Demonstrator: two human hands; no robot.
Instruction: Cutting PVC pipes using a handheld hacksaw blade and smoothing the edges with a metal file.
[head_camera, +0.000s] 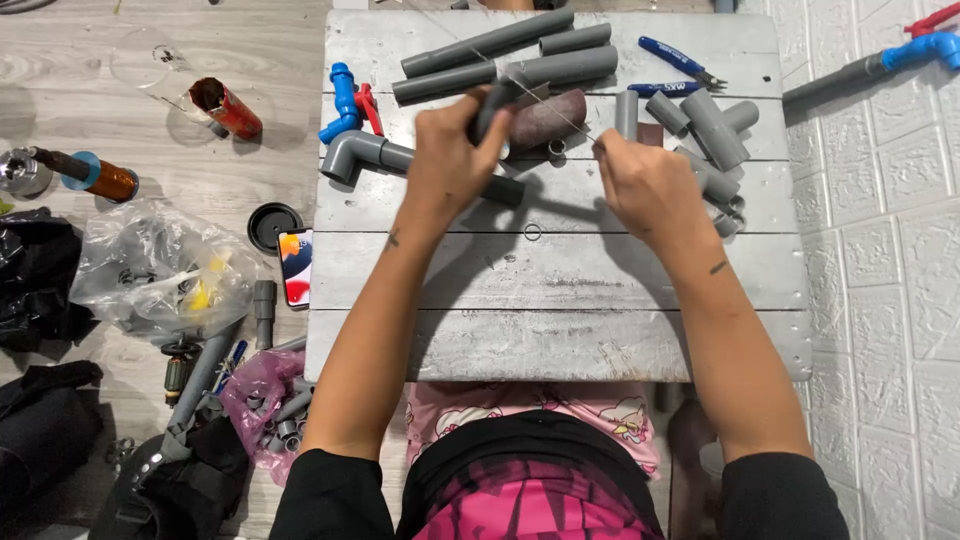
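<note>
My left hand (450, 165) is closed around a dark tool handle (492, 108) above the grey metal table (560, 280). A thin metal strip (560, 108) runs diagonally from the handle towards my right hand (645, 185), whose fingertips pinch its end. Under the strip lie a maroon cylinder (550, 118) and a small grey ring (557, 148). A grey elbow pipe (355, 152) reaches out from beneath my left hand.
Long grey pipes (490, 42), blue-handled pliers (675, 58), a blue valve (343, 100) and grey fittings (710, 125) lie on the table's far half. On the floor to the left are a phone (296, 265), a black lid (272, 225), a clear plastic bag (150, 270) and a pink bag of fittings (265, 395).
</note>
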